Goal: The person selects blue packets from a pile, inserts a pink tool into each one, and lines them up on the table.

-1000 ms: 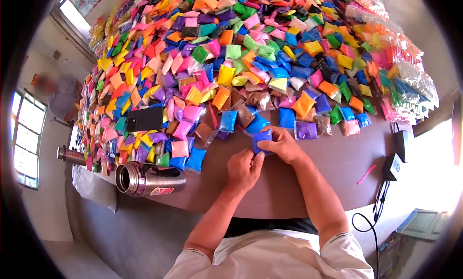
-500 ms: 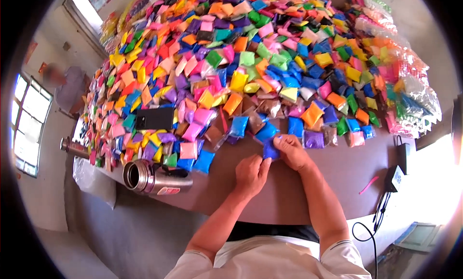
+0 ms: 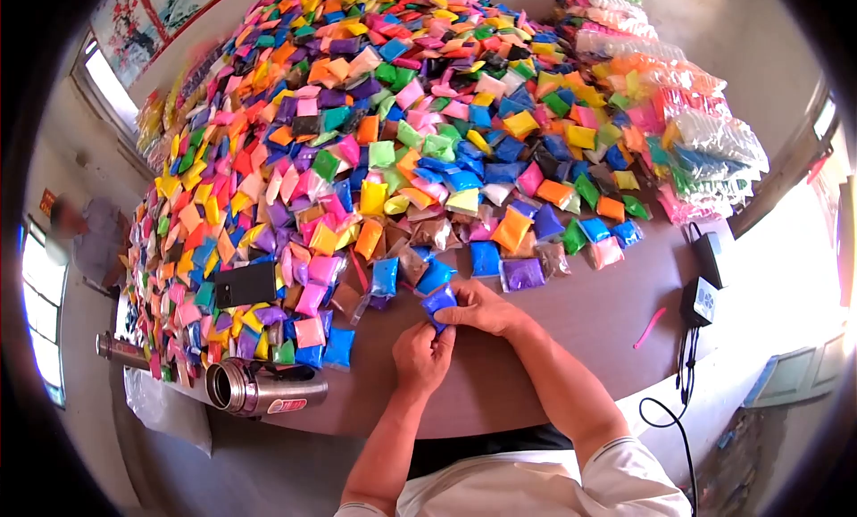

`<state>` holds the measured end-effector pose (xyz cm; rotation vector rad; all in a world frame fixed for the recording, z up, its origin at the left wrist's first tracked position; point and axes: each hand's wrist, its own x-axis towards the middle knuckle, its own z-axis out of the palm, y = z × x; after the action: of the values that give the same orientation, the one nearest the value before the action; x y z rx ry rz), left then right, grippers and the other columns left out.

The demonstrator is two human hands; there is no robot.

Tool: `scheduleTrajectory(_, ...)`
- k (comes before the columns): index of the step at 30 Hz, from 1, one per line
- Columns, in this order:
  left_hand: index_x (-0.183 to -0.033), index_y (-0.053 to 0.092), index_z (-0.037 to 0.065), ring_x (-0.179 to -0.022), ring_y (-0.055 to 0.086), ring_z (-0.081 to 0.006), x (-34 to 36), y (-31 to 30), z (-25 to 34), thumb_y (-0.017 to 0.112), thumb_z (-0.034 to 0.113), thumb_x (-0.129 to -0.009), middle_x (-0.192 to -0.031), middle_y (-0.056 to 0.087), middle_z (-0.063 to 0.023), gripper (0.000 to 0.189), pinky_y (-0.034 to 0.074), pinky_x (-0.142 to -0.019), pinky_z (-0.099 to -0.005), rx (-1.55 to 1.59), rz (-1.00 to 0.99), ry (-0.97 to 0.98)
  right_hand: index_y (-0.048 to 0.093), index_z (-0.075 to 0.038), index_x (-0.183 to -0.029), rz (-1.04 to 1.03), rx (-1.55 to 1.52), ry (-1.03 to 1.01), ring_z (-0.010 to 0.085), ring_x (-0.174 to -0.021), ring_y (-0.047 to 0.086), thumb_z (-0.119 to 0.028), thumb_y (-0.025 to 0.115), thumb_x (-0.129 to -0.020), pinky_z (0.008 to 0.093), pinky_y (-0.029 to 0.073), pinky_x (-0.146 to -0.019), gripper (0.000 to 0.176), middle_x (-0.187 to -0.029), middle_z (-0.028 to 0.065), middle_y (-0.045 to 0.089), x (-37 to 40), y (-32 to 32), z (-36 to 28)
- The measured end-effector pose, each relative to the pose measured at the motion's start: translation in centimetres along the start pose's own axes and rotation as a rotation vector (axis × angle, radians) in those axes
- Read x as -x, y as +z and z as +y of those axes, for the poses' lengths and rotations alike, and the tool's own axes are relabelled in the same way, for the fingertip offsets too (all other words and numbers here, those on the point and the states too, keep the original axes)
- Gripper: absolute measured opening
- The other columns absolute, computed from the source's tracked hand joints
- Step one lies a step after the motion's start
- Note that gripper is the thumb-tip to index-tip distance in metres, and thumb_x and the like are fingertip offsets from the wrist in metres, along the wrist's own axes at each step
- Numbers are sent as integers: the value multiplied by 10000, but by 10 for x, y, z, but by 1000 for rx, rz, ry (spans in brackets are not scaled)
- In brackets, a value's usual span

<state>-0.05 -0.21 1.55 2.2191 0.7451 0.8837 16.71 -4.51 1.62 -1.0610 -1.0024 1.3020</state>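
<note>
A small dark blue packet (image 3: 437, 303) is pinched between my two hands over the front part of the table. My left hand (image 3: 421, 354) grips its lower end, with thumb and fingers closed. On the packet's right side, my right hand (image 3: 479, 308) is closed with its thumb across the surface. Just beyond lie a bright blue packet (image 3: 436, 276), another blue packet (image 3: 485, 259) and a purple packet (image 3: 522, 274). Behind them rises a broad heap of small packets (image 3: 384, 151) in many colours.
An uncapped steel flask (image 3: 268, 387) lies at the table's front left, with a black phone (image 3: 245, 285) on the packets behind it. Bundled clear bags (image 3: 705, 115) line the right. A pink strip (image 3: 650, 328) lies near a black power adapter (image 3: 699, 301). Another person (image 3: 98, 240) is at far left.
The view has shifted, so the table contents appear further left. Both hands still hold the dark blue packet, which is now more upright, and my right thumb lies across it.
</note>
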Motion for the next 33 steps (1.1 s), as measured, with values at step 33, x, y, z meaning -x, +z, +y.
scheduleTrajectory(33,-764,607,22,-672,608,-377,2,0,-5,582,205,-944,-736,618,-157,257,458,-584,-435,9,-10,6,556,0,-1007,175,-9,-69,103,-617,568,-141,644,-906,279,479,-549,195,-760,29,587,-7,11,9)
